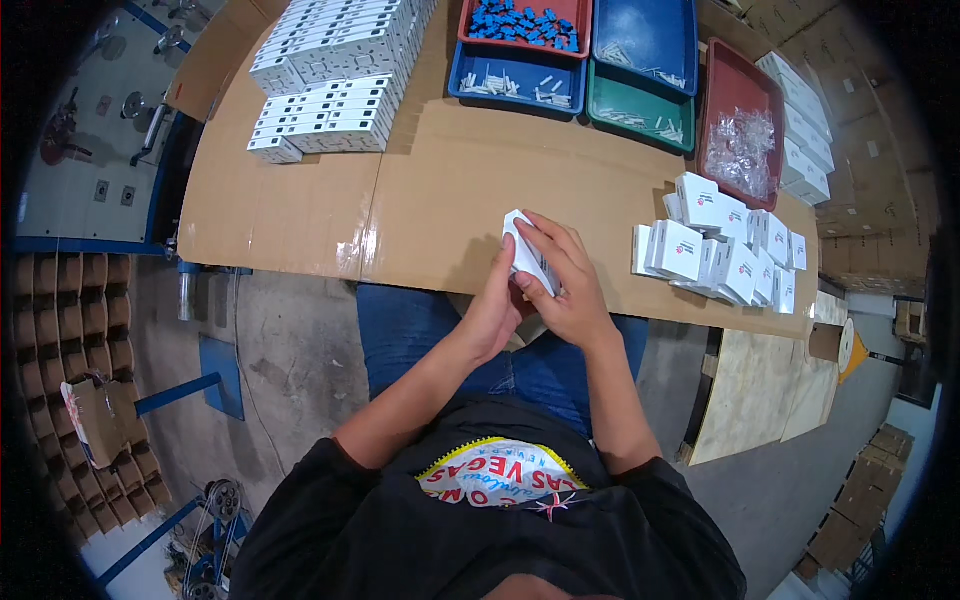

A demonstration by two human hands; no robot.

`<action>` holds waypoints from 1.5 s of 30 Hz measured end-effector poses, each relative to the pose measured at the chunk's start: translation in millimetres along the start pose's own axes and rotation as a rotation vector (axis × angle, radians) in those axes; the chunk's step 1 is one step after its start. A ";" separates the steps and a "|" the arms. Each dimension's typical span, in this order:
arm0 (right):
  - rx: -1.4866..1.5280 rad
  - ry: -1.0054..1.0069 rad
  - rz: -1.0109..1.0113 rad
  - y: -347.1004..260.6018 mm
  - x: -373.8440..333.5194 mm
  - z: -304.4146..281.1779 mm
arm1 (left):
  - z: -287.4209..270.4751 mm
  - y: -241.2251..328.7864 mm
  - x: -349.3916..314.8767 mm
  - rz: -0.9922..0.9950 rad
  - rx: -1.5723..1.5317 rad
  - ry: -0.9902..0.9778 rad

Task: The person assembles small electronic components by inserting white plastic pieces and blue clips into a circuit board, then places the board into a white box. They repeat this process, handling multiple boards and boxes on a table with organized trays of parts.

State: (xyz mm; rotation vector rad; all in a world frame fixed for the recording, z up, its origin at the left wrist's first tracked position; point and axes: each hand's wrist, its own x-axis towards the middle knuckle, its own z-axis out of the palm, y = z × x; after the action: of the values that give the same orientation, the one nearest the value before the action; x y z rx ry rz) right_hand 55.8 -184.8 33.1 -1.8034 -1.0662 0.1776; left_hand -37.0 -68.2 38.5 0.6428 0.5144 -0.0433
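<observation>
A small white box [534,262] is held between both my hands, tilted, above the near edge of the cardboard-covered table [450,210]. My left hand [493,312] grips it from the left, its fingers along the side. Across the top and right side lie the fingers of my right hand [573,285], with the thumb pressed on the near face. My fingers hide part of the box. To the right sits a loose pile of similar small white boxes [738,268] with red and dark print.
White boxes [335,55] stand stacked in rows at the far left. Trays at the back hold blue parts [525,24], pale small pieces [490,85] and clear plastic bags [741,150]. More white boxes [805,160] line the right edge, near large cartons [875,190].
</observation>
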 end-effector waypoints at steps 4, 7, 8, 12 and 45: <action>0.086 0.061 -0.021 4.3 -2.7 6.4 | -16.2 -17.4 8.9 0.191 0.320 -0.030; 0.101 0.036 -0.022 -1.7 -3.0 5.0 | -18.4 -22.6 9.6 0.403 0.440 0.004; 0.114 0.046 -0.034 -2.3 -3.7 6.9 | -17.3 -23.9 8.6 0.471 0.444 0.021; 0.133 0.075 -0.084 -9.7 -2.6 13.9 | -15.2 -28.8 5.6 0.614 0.404 0.058; 0.243 0.035 0.220 0.7 -6.6 -11.7 | -36.2 15.7 10.6 0.043 0.085 -0.084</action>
State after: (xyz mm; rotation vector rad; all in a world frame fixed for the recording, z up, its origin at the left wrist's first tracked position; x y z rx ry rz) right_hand 58.7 -197.6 36.2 -1.6923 -0.7835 0.3906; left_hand -40.8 -33.2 17.7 0.7320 0.4193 -0.0517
